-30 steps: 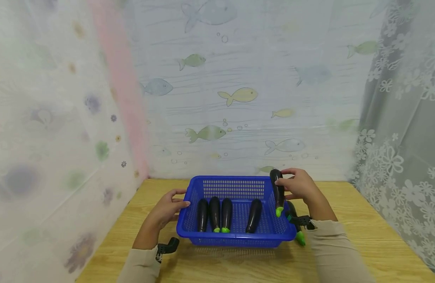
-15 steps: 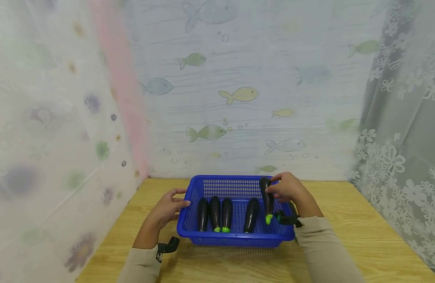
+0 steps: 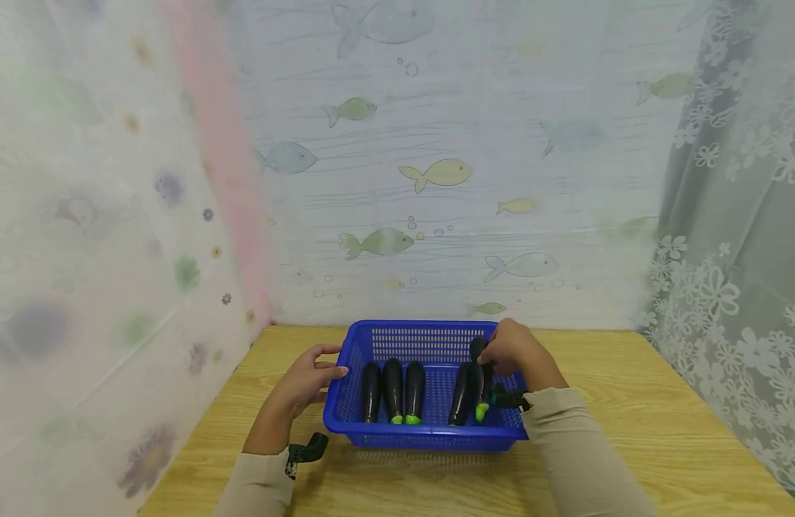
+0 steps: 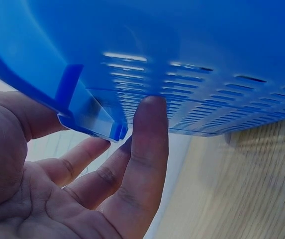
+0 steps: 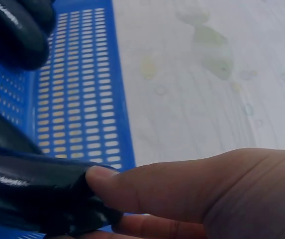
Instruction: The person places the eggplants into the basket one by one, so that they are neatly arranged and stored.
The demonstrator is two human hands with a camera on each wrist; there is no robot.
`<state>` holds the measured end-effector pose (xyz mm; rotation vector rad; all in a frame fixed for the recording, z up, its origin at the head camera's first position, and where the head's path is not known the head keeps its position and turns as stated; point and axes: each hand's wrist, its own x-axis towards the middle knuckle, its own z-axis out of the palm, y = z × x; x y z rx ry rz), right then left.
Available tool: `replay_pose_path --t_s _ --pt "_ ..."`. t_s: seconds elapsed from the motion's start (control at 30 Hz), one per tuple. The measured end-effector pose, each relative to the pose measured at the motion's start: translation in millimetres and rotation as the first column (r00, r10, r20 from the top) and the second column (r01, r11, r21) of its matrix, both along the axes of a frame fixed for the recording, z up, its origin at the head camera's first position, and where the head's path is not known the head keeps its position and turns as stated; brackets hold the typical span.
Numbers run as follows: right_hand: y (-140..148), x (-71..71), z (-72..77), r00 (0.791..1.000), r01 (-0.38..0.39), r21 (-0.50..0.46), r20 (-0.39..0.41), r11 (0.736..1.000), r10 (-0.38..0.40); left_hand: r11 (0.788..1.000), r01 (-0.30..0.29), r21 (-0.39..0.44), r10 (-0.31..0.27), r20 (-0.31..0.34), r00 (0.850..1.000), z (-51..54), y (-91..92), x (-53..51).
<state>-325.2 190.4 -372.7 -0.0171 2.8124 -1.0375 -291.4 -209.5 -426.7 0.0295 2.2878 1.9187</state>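
A blue plastic basket (image 3: pixel 429 431) with slotted walls sits on the table. My left hand (image 3: pixel 309 377) holds its left end; in the left wrist view the thumb lies over the rim (image 4: pixel 38 102) and a finger (image 4: pixel 149 144) presses the outer wall from below. My right hand (image 3: pixel 510 348) grips a dark eggplant (image 5: pixel 43 191) with a green stem end, low inside the basket's right part. Just left of it lies another eggplant (image 3: pixel 460 395). Three more eggplants (image 3: pixel 393 391) lie side by side in the left part. The far end of the held eggplant is partly behind my fingers.
The basket rests on a wood-grain table (image 3: pixel 656 424). Behind stands a pale curtain (image 3: pixel 436 215) printed with fish, close to the table's back edge. A flowered sheet hangs at the left and a grey floral lace curtain (image 3: pixel 752 287) at the right.
My right hand has carried the eggplant left and down, from over the basket's right rim to beside the nearest eggplant inside. The left hand stays on the basket.
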Motion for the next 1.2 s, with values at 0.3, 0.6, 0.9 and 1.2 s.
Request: replay_pose_path --t_s 0.3,0.6,0.9,1.2 --pt "-12 -4.9 -15.0 0.998 0.021 -0.096 0.068 0.995 -0.014 1.000 -0.012 0.004 0.012 0.001 1.000 -0.4 1.3 0.1" --pt "-19 -2.9 -16.9 0.995 -0.003 -0.186 0.100 0.983 0.022 1.000 -0.017 0.000 0.017 0.003 1.000 0.5 1.8 0.4" --pt "-28 -2.3 -17.5 0.993 -0.010 -0.264 0.114 0.965 0.042 1.000 -0.009 0.010 0.009 0.004 1.000 0.1 1.3 0.5" --pt "-30 -5.2 -20.4 0.992 -0.004 -0.219 0.121 0.976 0.032 1.000 -0.008 0.015 0.008 0.004 1.000 0.9 1.3 -0.1"
